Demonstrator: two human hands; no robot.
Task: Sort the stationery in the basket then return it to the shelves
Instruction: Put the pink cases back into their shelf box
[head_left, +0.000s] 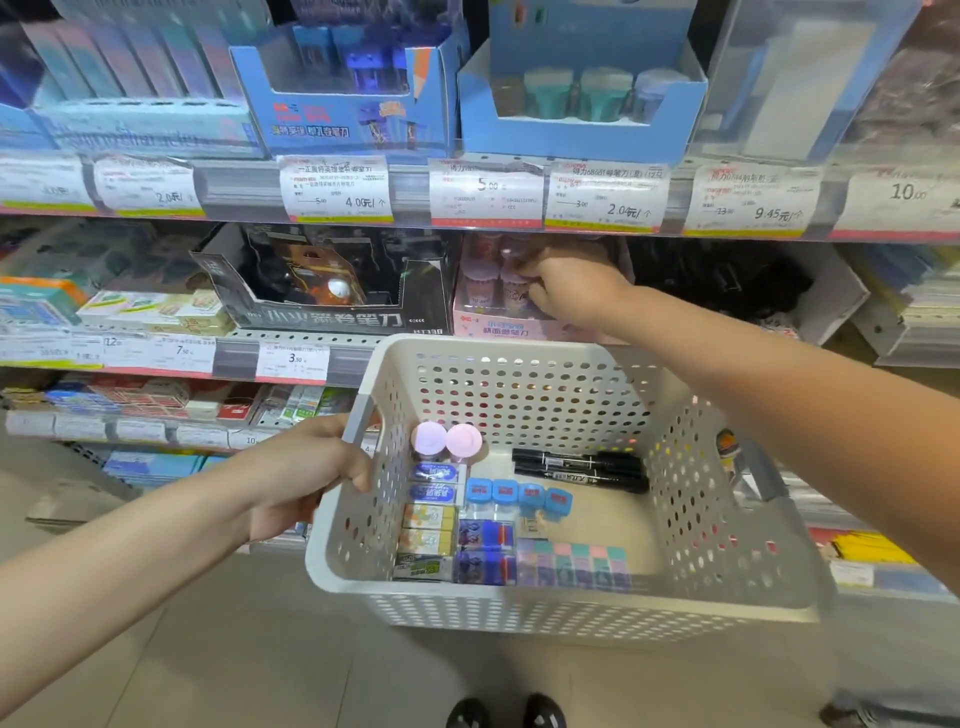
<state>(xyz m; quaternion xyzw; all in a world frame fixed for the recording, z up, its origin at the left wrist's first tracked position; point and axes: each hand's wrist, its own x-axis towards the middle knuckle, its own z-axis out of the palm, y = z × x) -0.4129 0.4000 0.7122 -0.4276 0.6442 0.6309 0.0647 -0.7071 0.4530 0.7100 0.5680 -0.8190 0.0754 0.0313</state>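
Note:
My left hand (306, 467) grips the grey left handle of a white perforated basket (727, 545) held in front of the shelves. Inside lie two pink-lidded sharpeners (447, 440), black markers (582, 467), several blue-capped items (519, 493), boxed erasers (428, 514) and pastel erasers (571, 564), sorted in rows. My right hand (566, 283) reaches into a pink display box (498, 322) on the middle shelf, its fingers curled round a pink-lidded sharpener (514, 257) among others of the same kind.
A black display box (332, 306) stands left of the pink one, blue display boxes (576, 130) on the shelf above. Price labels (337, 192) line the shelf edges. Lower shelves hold more packs. My shoes (504, 712) show on the tiled floor.

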